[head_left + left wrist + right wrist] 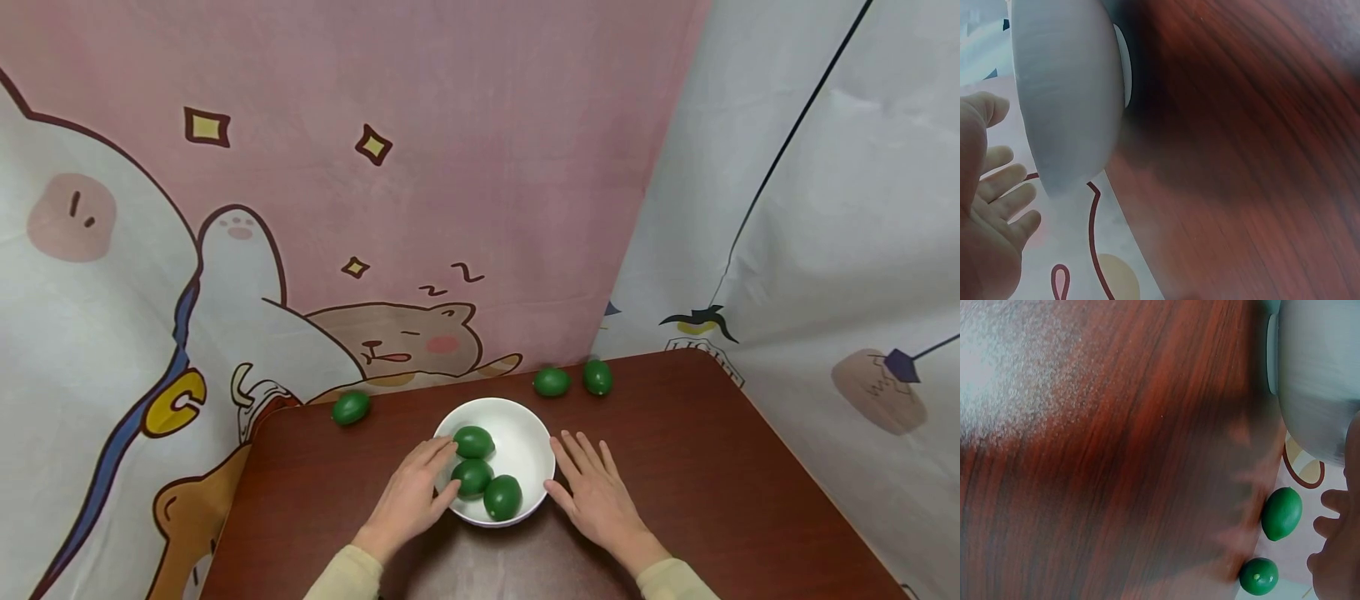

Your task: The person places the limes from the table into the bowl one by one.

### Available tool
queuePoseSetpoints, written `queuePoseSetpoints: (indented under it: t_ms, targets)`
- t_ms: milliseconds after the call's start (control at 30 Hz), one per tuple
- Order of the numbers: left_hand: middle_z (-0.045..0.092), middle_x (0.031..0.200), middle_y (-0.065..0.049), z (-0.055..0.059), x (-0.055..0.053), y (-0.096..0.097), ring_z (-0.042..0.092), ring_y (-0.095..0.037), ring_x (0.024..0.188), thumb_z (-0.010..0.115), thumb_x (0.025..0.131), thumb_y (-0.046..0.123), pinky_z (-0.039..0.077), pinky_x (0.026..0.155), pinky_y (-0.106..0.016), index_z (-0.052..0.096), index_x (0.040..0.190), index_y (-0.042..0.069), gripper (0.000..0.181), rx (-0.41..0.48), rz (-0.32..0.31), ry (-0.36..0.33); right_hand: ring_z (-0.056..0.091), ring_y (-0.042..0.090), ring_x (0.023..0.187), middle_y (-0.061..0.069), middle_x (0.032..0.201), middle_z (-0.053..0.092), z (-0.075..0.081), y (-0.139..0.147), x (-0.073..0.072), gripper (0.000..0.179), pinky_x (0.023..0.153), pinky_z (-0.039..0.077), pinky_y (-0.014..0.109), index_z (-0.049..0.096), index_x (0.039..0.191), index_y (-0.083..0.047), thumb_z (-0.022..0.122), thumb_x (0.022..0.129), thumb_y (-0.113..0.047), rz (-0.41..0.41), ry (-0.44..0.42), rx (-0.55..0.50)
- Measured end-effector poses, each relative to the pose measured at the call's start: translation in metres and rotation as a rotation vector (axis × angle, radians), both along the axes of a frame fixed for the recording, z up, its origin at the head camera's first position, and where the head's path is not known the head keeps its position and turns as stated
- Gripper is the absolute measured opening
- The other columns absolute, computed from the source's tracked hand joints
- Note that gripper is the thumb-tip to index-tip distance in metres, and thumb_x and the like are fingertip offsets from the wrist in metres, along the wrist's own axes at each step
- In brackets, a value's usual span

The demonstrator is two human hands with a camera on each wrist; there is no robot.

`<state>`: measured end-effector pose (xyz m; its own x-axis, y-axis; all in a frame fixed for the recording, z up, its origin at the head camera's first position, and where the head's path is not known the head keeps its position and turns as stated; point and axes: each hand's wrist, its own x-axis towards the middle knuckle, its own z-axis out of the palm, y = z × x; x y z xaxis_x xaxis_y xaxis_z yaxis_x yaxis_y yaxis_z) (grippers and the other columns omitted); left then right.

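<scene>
Pale sleeves (pixel 345 575) are seen at both wrists. Left hand (pixel 411 497): fingers extended and loosely parted, thumb apart, gripping nothing; the fingertips overlap the left rim of the white bowl (pixel 531 450) in the head view — contact cannot be confirmed. Right hand (pixel 598 502): fingers straight and spread, thumb apart, nothing held; thumb and fingertips lie at the right rim, contact likewise uncertain.

The bowl stands upright on the brown tabletop (pixel 712 483), roughly midway between its left and right edges. Inside, three green fruits (pixel 502 497) are grouped to the left and near side. Along the far edge, one green fruit (pixel 351 407) lies near the far left corner; two more (pixel 552 382) lie side by side, toward the far right corner. Behind hangs a printed cloth (pixel 510 167).
</scene>
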<state>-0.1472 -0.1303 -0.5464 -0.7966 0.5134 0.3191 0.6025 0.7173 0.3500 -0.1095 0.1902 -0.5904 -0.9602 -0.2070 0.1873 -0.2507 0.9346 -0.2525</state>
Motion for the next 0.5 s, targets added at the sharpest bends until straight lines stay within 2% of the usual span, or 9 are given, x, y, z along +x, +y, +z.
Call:
queuePoseSetpoints:
  t_ms: [267, 500]
  targets:
    - [0.060, 0.144, -0.014, -0.001, -0.004, -0.008, 0.056, -0.034, 0.134, 0.078, 0.092, 0.026, 0.043, 0.113, -0.054, 0.064, 0.138, 0.002, 0.054, 0.003, 0.025, 0.021, 0.033, 0.038, 0.152, 0.016, 0.161, 0.042, 0.000, 0.000, 0.001, 0.070, 0.124, 0.014, 0.062, 0.042, 0.159, -0.013, 0.058, 0.102, -0.050, 0.000, 0.014, 0.003]
    - [0.060, 0.144, -0.017, -0.003, -0.009, -0.017, 0.057, -0.035, 0.133, 0.078, 0.091, 0.026, 0.046, 0.110, -0.052, 0.064, 0.137, 0.001, 0.054, 0.012, 0.060, 0.076, 0.031, 0.038, 0.153, 0.016, 0.162, 0.041, 0.000, -0.001, 0.001, 0.069, 0.124, 0.012, 0.061, 0.042, 0.159, -0.013, 0.057, 0.102, -0.050, 0.000, 0.007, -0.003]
